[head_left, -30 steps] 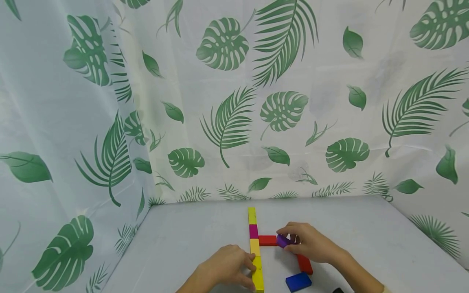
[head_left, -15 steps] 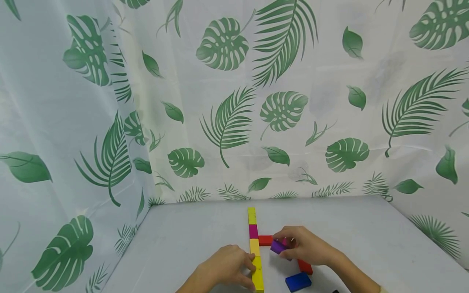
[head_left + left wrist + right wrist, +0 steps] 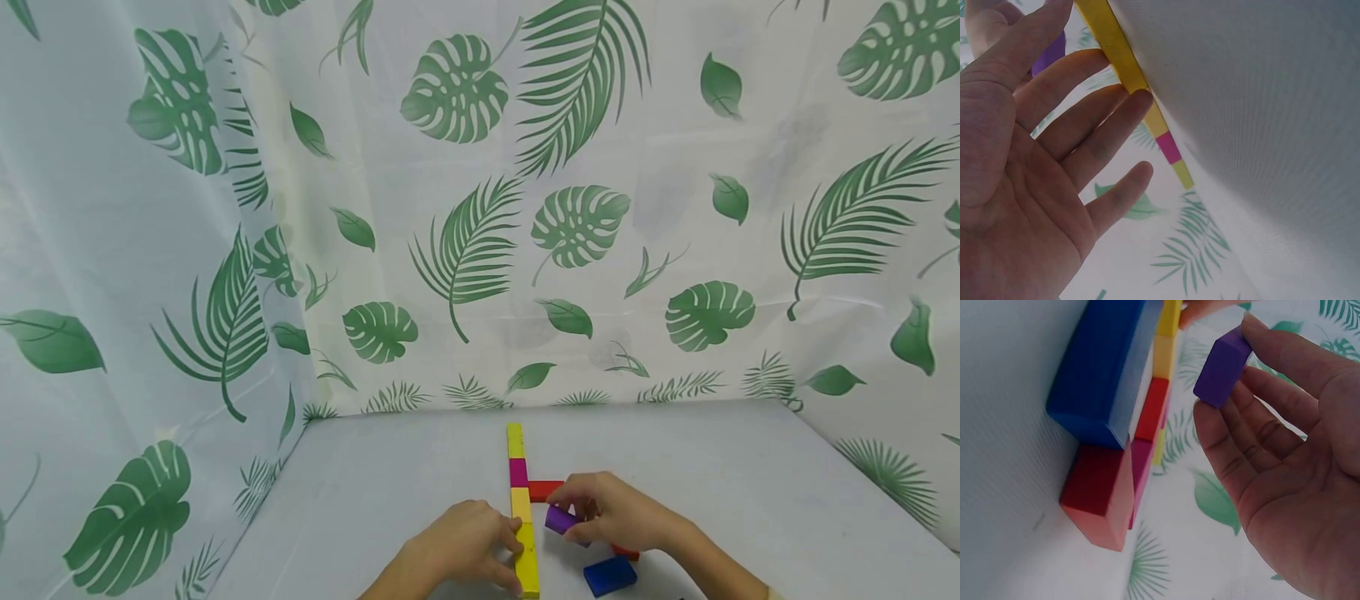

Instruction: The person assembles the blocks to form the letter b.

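A purple block (image 3: 559, 520) is pinched between the thumb and fingertips of my right hand (image 3: 622, 512), raised off the table in the right wrist view. My left hand (image 3: 468, 542) rests its fingertips along the left side of the near yellow block (image 3: 528, 562), with fingers extended. That block ends a straight row: a pale orange block (image 3: 521, 505), a magenta block (image 3: 519, 472) and a far yellow block (image 3: 515, 442) continue it. Against the row's right side lies a red block (image 3: 543, 491). Another magenta block (image 3: 1140, 465) lies beyond it, hidden by my right hand in the head view.
A second red block (image 3: 1097, 487) and a blue block (image 3: 610, 575) lie on the white table (image 3: 390, 467), right of the row. Leaf-patterned curtains (image 3: 645, 350) stand behind the table and at both sides.
My right hand has carried the purple block left and nearer to me, away from the red block's end, and turned it. The left hand stays in place.
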